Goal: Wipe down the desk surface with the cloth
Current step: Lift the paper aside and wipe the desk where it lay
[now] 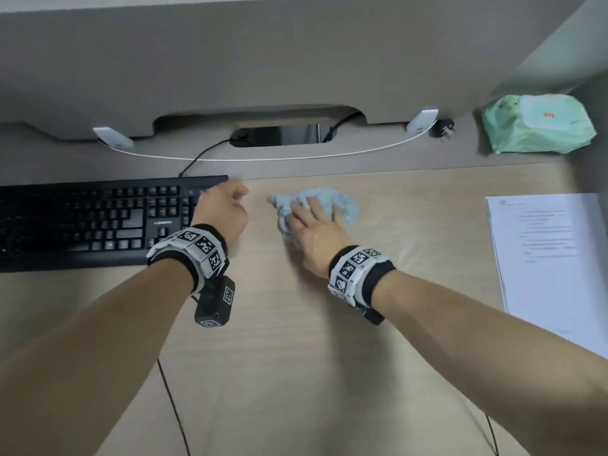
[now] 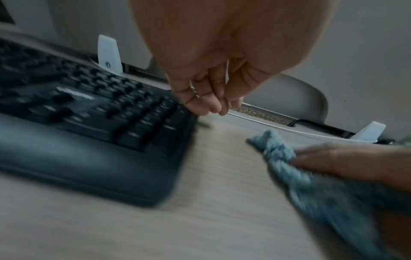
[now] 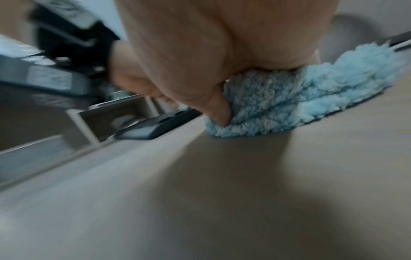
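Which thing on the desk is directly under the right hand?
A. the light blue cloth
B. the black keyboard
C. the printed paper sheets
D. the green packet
A: in the head view the right hand lies flat with spread fingers on the light blue cloth, while the left hand is at the keyboard's right end.
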`<state>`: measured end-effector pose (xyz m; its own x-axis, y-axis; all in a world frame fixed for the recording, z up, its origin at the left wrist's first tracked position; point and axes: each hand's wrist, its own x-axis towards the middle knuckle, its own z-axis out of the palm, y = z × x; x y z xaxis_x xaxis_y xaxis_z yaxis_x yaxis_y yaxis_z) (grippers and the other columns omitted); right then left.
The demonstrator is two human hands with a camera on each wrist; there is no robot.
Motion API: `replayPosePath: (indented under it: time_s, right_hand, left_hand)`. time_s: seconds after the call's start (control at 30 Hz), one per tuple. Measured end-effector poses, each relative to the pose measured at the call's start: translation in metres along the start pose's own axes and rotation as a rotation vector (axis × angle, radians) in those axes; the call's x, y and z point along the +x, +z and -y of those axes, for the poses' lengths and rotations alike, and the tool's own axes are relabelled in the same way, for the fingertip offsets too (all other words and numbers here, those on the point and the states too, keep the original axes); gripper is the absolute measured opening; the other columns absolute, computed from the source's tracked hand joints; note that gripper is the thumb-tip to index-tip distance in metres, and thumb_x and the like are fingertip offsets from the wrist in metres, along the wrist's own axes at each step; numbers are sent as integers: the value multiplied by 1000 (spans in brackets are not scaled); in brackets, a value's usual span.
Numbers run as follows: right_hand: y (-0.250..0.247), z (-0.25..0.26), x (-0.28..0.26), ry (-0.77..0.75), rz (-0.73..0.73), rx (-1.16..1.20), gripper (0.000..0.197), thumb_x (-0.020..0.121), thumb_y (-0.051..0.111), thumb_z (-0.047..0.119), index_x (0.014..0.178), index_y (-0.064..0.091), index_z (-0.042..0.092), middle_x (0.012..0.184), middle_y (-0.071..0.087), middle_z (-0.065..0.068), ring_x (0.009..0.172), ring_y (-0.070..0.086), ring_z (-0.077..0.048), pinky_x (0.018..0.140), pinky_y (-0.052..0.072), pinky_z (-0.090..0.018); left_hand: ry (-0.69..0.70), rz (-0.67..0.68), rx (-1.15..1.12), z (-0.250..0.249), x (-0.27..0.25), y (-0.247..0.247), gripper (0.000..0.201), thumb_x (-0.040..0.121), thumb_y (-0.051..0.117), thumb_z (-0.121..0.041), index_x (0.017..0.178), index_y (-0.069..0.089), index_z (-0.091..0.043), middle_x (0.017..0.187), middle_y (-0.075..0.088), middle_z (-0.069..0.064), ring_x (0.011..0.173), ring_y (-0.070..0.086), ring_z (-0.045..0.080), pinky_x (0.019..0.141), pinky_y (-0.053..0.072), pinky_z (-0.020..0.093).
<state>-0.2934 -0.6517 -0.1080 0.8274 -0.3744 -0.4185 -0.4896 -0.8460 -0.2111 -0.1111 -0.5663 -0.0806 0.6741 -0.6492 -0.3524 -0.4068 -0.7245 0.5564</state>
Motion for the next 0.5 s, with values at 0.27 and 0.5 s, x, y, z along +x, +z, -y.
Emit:
replayPosePath:
  time_s: [0.27,0.5]
  right_hand:
    - [3,-2,4,196,-60,40,76,81,64,18,149,31,26,160,21,3,144,18,-30,108,26,-59]
    - [34,114,1,156,-31,-25,71,82,67,32,145,35,22,148,31,-8,129,35,-35,98,38,-56]
  left_hand:
    - [61,-107,140,82,5,-74,32,86,44,-6,105,69,-16,108,68,8,93,62,27,87,51,34]
    - [41,-100,248,136,-3,-93,34,86,50,-14,116,64,-16,125,58,13,118,48,36,102,43,46]
